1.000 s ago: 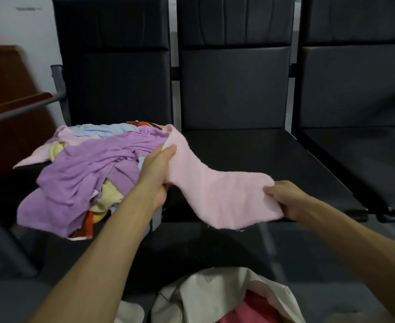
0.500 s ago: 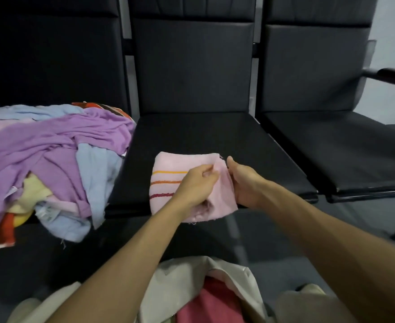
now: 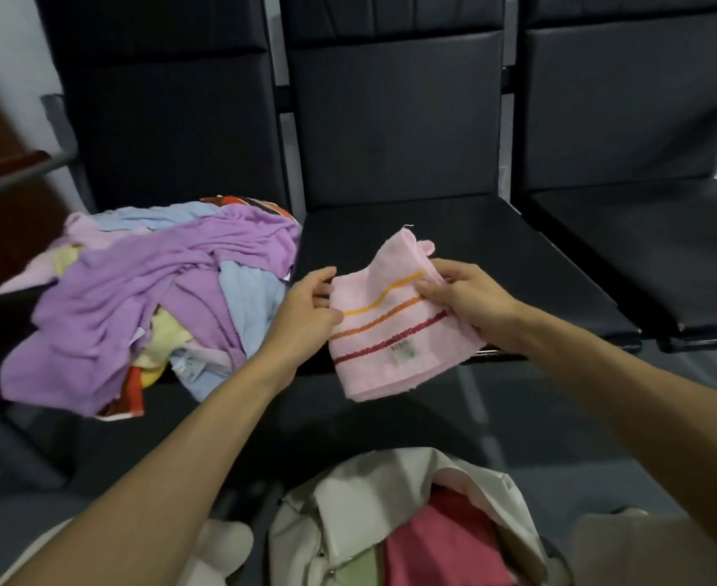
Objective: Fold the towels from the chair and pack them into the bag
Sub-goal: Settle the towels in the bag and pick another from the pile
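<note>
A row of three black padded chairs stood ahead. The left chair seat [image 3: 22,332] carried a loose pile of towels [image 3: 149,298], topped by a crumpled purple towel [image 3: 136,281] with a light blue towel [image 3: 246,298] and bits of yellow and orange cloth showing beneath; part of the pile hung over the seat's front edge. Below, near the person, an open cream canvas bag [image 3: 365,496] already held a folded red towel [image 3: 445,547] and a pale green one beside it.

The pink towel [image 3: 390,353] was folded into a small, slightly rumpled rectangle, crossed by yellow, orange and dark red stripes, with a small label near its lower edge. It was held in the air over the front edge of the middle chair seat [image 3: 475,230], well apart from the bag.

The left hand [image 3: 306,306] pinched the towel's left edge between thumb and curled fingers. The right hand [image 3: 462,298] gripped its upper right part, fingers bent over the folded layers, with one corner sticking up above them.
</note>
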